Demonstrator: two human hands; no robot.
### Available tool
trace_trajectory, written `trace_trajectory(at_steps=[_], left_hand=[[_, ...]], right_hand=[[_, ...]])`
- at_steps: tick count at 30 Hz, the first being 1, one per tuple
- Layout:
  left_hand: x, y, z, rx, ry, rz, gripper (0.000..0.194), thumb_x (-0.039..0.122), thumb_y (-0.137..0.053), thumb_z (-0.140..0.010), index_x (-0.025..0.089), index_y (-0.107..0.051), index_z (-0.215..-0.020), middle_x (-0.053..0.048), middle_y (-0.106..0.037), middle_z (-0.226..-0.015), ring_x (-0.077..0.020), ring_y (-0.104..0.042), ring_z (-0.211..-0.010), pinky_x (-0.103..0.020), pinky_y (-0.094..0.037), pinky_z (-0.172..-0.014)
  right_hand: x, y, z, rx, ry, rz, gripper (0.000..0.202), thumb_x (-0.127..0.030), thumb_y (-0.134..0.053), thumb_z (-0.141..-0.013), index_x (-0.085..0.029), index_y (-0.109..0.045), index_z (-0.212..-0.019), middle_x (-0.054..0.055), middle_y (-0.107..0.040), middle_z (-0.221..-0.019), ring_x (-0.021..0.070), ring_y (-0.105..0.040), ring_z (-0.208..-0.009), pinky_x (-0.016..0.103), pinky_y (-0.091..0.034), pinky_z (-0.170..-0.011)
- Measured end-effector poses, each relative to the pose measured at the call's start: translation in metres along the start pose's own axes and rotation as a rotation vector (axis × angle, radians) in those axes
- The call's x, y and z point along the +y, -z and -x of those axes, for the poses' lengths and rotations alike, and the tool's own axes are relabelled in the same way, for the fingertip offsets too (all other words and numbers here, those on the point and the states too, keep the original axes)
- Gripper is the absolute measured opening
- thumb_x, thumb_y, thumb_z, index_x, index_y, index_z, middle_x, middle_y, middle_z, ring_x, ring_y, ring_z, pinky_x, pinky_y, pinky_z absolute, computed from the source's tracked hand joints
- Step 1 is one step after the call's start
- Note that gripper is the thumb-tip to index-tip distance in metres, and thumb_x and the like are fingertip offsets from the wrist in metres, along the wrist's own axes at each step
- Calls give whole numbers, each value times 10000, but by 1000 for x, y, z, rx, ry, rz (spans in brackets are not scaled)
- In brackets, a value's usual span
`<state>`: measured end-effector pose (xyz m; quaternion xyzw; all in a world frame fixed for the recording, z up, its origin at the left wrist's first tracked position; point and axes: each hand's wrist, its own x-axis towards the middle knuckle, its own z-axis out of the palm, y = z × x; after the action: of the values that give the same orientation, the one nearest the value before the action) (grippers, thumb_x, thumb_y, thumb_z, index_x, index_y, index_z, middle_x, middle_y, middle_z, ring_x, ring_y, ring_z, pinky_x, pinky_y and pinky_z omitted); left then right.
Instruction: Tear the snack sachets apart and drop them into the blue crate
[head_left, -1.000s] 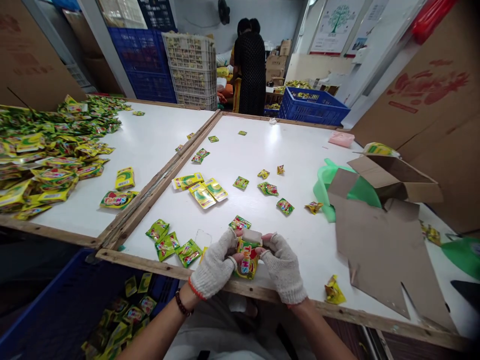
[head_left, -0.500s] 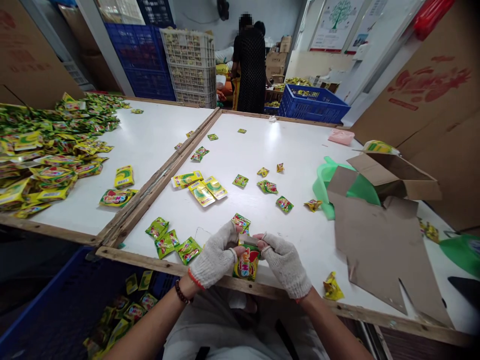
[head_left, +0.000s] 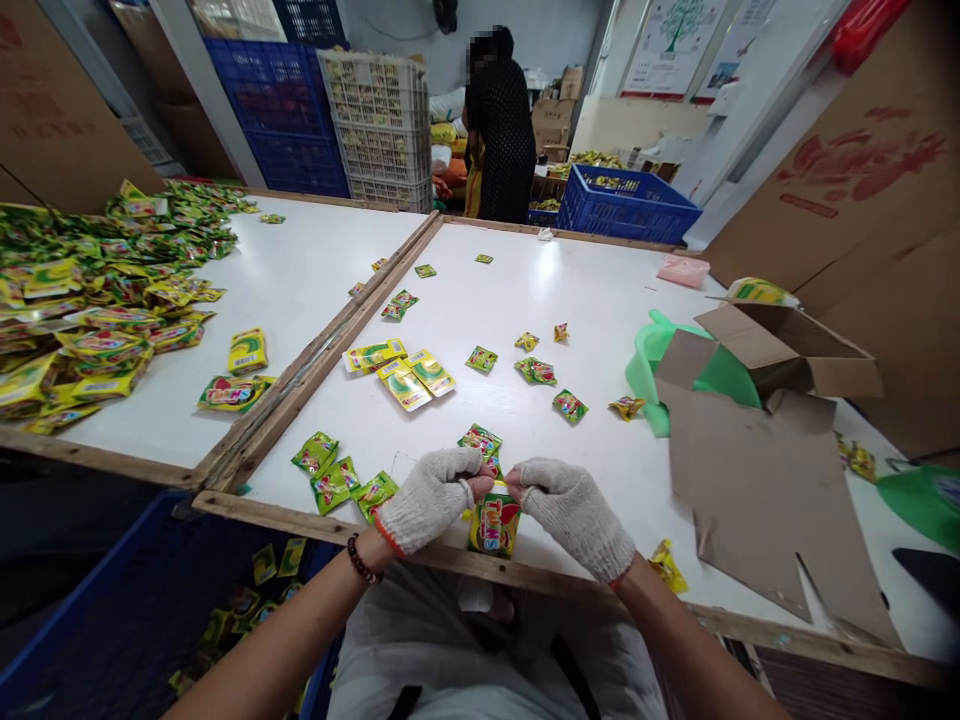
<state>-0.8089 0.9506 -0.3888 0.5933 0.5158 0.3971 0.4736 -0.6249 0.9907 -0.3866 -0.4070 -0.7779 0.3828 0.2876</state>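
Observation:
A small green-and-yellow card box (head_left: 495, 525) with "TWINS" printed on it stands near the table's front edge. At its top left corner, my left hand (head_left: 435, 495), in a white fingerless glove, has thumb and finger closed. My right hand (head_left: 574, 510), gloved the same way, pinches the top right corner. Just behind the box lie green sachets (head_left: 480, 438), partly hidden by it. Several more green sachets (head_left: 335, 485) rest to the left of my left hand. Farther back are flat yellow boxes (head_left: 405, 385). A crumpled yellow wrapper (head_left: 667, 568) lies right of my right hand.
Many packets are heaped (head_left: 112, 300) beyond a wooden divider (head_left: 322, 350) on the left. A blue crate (head_left: 97, 640) with packets sits below the table. Torn cardboard (head_left: 750, 480) and a green basin (head_left: 645, 370) occupy the right. A person (head_left: 506, 140) stands at the back.
The grey flap raised at the box's top is now down, and my fingers have come to its top corners. My right forearm has swung slightly right. The person behind leans more to the left.

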Motion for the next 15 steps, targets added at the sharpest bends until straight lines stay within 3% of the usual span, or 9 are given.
trace_trajectory(at_steps=[3, 8, 12, 15], left_hand=[[1, 2, -3, -17, -7, -65, 150, 238, -534, -777, 119, -626, -789, 2, -556, -685, -112, -481, -669, -200, -392, -598], [8, 10, -9, -81, -28, -171, 207, 248, -505, -794, 123, -600, -659, 19, -513, -618, -93, -452, -602, -185, -364, -545], [5, 12, -5, -138, -83, -142, 147, 250, -560, -776, 138, -654, -756, -11, -617, -738, -135, -558, -721, -217, -438, -670], [-9, 4, 3, -49, -92, -30, 138, 237, -608, -750, 129, -654, -822, -51, -655, -847, -165, -591, -823, -257, -464, -779]], right_hand=[[1, 1, 5, -23, 40, -58, 186, -225, -553, -760, -214, -714, -852, 39, -720, -851, 184, -655, -776, 316, -541, -712], [4, -3, 10, 22, -42, -102, 179, -228, -583, -744, -213, -712, -867, 35, -725, -852, 189, -662, -771, 325, -552, -706], [6, -3, 10, 4, -64, -154, 176, -230, -585, -728, -206, -718, -841, 35, -727, -834, 197, -666, -766, 333, -557, -702], [9, -4, 15, -16, -43, -181, 194, -209, -575, -742, -210, -713, -878, 44, -721, -890, 199, -662, -822, 345, -549, -754]])
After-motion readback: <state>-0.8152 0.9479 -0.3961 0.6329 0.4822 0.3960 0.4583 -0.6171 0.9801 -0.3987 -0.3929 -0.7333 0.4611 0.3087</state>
